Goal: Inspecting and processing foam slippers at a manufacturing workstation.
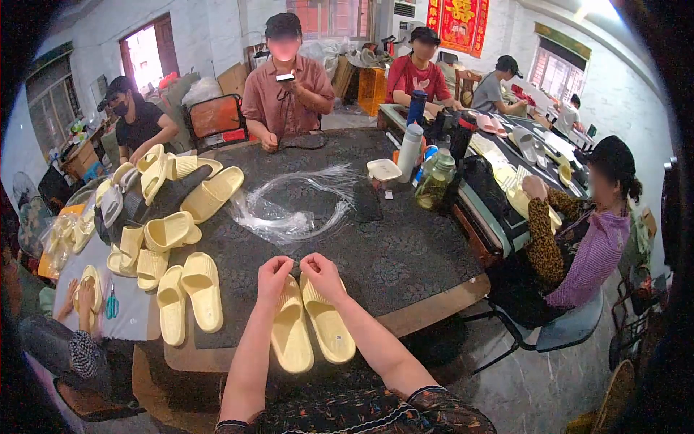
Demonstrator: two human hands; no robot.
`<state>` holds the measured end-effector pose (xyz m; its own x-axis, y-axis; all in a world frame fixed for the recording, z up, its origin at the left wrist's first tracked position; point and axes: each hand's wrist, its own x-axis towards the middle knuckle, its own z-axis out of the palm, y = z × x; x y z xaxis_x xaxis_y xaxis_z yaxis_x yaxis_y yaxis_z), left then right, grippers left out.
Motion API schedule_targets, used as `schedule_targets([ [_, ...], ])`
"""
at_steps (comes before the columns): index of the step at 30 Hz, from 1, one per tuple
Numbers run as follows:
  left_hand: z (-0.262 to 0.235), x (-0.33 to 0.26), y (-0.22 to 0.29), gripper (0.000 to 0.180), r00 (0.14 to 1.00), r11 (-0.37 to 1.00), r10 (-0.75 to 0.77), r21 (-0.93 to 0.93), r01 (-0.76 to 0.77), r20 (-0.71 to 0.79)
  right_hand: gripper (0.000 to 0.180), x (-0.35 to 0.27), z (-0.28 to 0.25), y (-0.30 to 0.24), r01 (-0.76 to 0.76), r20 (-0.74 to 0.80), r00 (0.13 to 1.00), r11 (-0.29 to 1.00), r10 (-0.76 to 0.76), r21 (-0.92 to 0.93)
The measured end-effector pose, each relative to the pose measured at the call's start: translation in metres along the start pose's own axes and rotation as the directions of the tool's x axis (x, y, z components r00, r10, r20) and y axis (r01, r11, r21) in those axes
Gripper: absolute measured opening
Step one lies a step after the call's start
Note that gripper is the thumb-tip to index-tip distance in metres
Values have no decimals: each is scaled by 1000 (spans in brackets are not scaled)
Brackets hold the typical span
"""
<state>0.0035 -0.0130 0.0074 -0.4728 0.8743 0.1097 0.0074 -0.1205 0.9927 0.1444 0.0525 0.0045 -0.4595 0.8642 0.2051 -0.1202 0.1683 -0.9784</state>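
Note:
A pair of pale yellow slide sandals [291,336] lies side by side in front of me, heels toward my body. Above their straps my left hand [275,277] is closed, thumb and fingertips pinched together. My right hand [322,275] is closed in a similar pinch just to its right, a small gap between the two. Whatever lies between the fingertips is too thin or small to make out. Beyond my hands sits a loose coil of thin clear plastic strands [278,220]. To the left rests another yellow slide pair [202,293].
Yellow and grey slides [170,233] pile up along the table's left side, near teal scissors [112,302]. A white lidded tub [383,171], a glass jar [436,177] and bottles stand at the back right. Co-workers [289,94] surround the dark-topped table [405,253].

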Motion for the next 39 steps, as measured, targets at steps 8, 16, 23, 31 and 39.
schedule_targets([
  [8,2,2,-5,12,999,1000,-24,-18,25,47,12,0,-4,7,1,-24,1000,999,-2,-38],
  [16,0,-1,14,9,994,993,-112,-34,112,-18,10,7,7,-9,19,59,998,998,-15,-66],
  [23,23,-19,37,17,978,981,-182,-50,188,97,12,-1,-22,6,-48,-27,999,998,47,-49],
  [31,-5,-9,8,16,997,1000,28,-6,-28,74,8,8,2,15,-37,85,996,999,39,-28],
  [39,3,0,2,15,990,1000,0,7,-1,141,9,10,-10,16,-15,86,996,997,21,-74],
])
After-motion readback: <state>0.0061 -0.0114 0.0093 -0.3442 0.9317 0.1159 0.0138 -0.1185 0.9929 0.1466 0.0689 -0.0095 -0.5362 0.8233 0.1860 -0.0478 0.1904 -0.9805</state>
